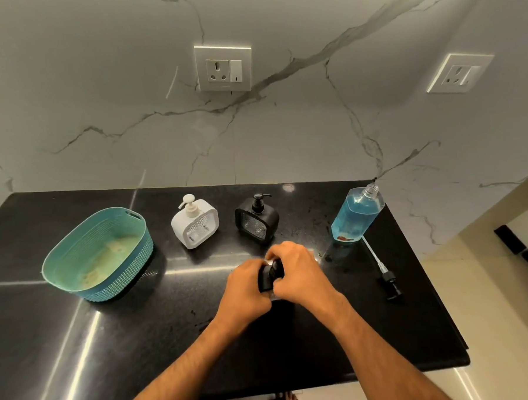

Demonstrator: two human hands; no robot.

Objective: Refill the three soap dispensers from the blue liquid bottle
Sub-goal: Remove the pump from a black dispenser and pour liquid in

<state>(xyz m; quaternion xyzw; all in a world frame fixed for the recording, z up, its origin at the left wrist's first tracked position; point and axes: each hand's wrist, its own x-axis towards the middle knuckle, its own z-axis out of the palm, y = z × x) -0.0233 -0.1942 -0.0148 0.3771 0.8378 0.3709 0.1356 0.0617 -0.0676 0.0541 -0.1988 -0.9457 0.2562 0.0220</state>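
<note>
Presently: both hands on the near black soap dispenser [266, 280], pump cap being worked.

Left hand [246, 288] grips the body on the desk [117, 336]; right hand [294, 270] curls over the pump head. Advise steadying the body and turning only the cap. The uncapped blue liquid bottle [357, 215] stands far right; the white dispenser [195, 223] and second black dispenser [257, 220] wait behind.

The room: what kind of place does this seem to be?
Probably a home kitchen or washroom counter: a polished black stone countertop, a marble-look wall with a power socket, and soap dispensers, white and black.
</note>
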